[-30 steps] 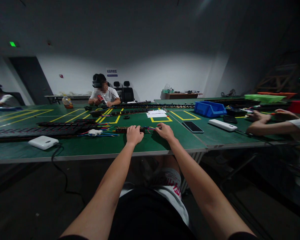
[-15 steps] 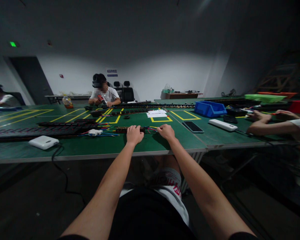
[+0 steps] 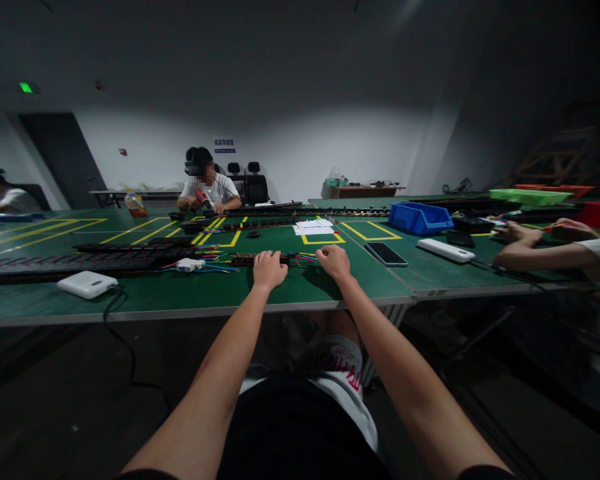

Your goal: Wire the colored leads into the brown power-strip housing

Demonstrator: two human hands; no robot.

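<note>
A narrow dark strip with brass contacts lies across the green table in front of me. My left hand rests on its right end, fingers curled over it. Coloured wires stick out of that end. My right hand is closed at those wires, fingers pinched together. More red, blue and green wires with a small white connector lie to the left of the strip.
A white box with a black cable sits at the left. A phone, a white power strip and a blue bin lie to the right. Another person's arms work at the right; a person sits opposite.
My right hand has shifted slightly right and up along the wires. My left hand stays on the strip.
</note>
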